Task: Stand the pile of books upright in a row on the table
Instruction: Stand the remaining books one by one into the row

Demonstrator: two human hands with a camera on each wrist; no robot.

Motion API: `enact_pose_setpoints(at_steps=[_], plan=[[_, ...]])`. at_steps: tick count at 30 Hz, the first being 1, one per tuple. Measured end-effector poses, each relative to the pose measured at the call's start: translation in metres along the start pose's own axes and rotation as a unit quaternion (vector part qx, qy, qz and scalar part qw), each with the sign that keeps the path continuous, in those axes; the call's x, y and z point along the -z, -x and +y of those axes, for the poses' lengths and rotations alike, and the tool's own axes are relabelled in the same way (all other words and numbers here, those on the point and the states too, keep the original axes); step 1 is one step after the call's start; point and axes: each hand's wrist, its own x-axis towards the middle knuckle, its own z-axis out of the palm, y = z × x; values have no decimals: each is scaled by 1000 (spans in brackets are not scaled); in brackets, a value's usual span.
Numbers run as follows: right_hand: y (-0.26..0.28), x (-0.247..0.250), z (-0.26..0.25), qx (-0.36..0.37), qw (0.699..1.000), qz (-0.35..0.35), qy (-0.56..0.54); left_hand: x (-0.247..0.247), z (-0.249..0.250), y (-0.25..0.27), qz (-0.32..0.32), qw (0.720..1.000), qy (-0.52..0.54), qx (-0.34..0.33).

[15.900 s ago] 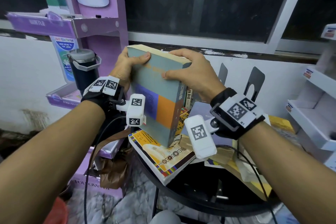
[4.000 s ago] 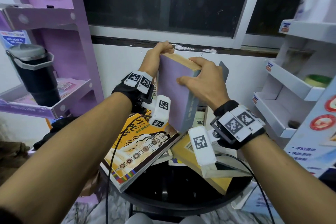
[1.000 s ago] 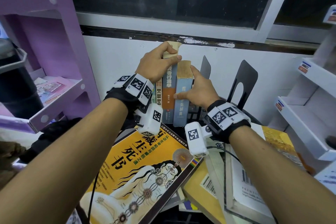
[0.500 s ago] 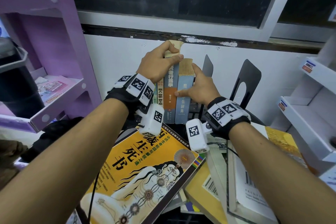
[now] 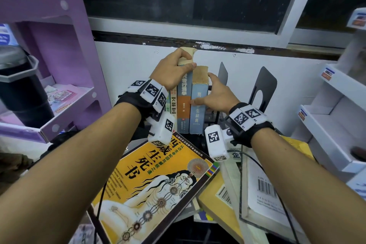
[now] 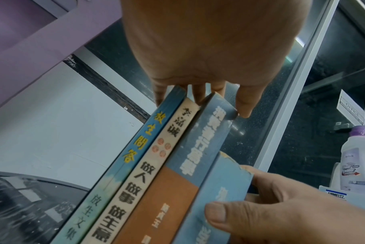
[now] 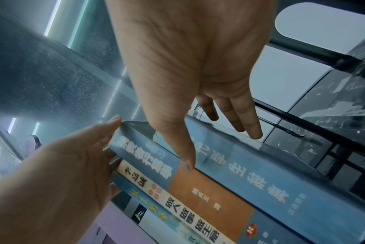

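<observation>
Several books stand upright in a row at the back of the table. My left hand (image 5: 178, 67) grips the top of the tall grey-blue book with an orange band (image 5: 184, 103), fingers over its top edge, thumb in front. My right hand (image 5: 215, 95) holds the light blue book (image 5: 198, 113) at the row's right end, thumb on the spine and fingers along its far cover. A white-spined book (image 6: 156, 158) and a thin blue one (image 6: 133, 148) stand left of them. Lying flat nearer me are a large yellow book (image 5: 158, 180) and a white-backed book (image 5: 265, 186).
Two black metal bookends (image 5: 261, 89) stand right of the row, near the white wall. A purple shelf unit (image 5: 59, 49) with a black tumbler (image 5: 21, 89) is on the left. White shelves (image 5: 332, 123) are on the right. More books lie under the flat ones.
The light blue book, carried in both hands 4 s ago, now stands at the row's right end. Over the last second both hands have stayed almost still on the row.
</observation>
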Motion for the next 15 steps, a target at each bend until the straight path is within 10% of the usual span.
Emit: enact_pose_setpoints(at_steps=[15], plan=[[65,61,-8,-18,995,-61,76,-1,47,57,74,997,3,-34]])
